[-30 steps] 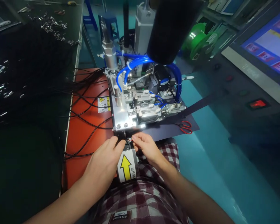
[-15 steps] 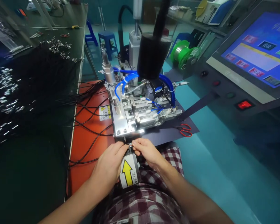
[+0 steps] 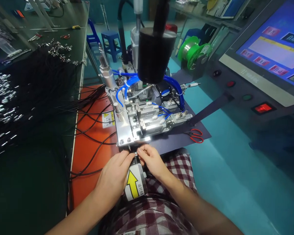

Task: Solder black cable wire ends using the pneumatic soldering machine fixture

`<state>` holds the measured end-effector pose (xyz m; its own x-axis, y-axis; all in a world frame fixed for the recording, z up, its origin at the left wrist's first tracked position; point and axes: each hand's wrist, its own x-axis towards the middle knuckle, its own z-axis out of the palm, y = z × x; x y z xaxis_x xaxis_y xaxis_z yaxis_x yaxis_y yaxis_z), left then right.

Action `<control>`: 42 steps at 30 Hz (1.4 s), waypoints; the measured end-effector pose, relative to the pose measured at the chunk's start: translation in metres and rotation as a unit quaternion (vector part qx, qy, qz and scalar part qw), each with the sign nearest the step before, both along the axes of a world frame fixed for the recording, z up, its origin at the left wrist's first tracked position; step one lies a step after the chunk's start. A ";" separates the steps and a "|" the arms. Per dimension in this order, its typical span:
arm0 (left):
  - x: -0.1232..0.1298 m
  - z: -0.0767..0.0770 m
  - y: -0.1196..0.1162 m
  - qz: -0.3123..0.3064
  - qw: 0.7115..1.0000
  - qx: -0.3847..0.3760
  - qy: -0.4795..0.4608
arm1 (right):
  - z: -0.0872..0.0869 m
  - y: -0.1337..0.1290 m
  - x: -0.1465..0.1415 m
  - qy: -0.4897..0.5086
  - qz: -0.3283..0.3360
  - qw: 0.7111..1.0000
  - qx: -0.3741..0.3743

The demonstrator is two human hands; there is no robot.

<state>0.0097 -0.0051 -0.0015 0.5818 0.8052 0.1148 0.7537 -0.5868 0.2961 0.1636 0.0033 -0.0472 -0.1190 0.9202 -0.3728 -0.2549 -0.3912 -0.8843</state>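
Yellow-arrowed label is located just below the hands. The left hand is bent beside the track; its grip cannot be told. By the right hand, thumb and forefinger are pinched on the small part, at the machine's front edge. Compared with half a second earlier, both hands are kept at the same spot; handling is judged incomplete. Forward movement is limited by that edge, leftward by cables; rightward, a gap is left before the scissors.

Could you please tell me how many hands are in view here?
2: the left hand just left of the arrow label, and the right hand above and to the label's right. I see no others.
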 end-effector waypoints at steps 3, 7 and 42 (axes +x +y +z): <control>0.002 -0.002 0.000 -0.002 1.000 0.018 -0.001 | -0.003 -0.002 -0.003 0.020 -0.009 1.000 -0.002; -0.003 0.001 -0.004 0.019 0.998 -0.016 -0.066 | -0.006 -0.003 -0.004 0.026 0.004 1.000 0.007; -0.053 0.034 -0.007 0.084 0.991 -0.019 0.103 | -0.008 -0.033 0.036 -0.098 -0.016 0.995 0.020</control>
<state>-0.0436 -0.0126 0.0320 0.4475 0.8939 -0.0255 0.8864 -0.4397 0.1447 0.1999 -0.0296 -0.0555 -0.0180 0.9368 -0.3494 -0.0882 -0.3496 -0.9327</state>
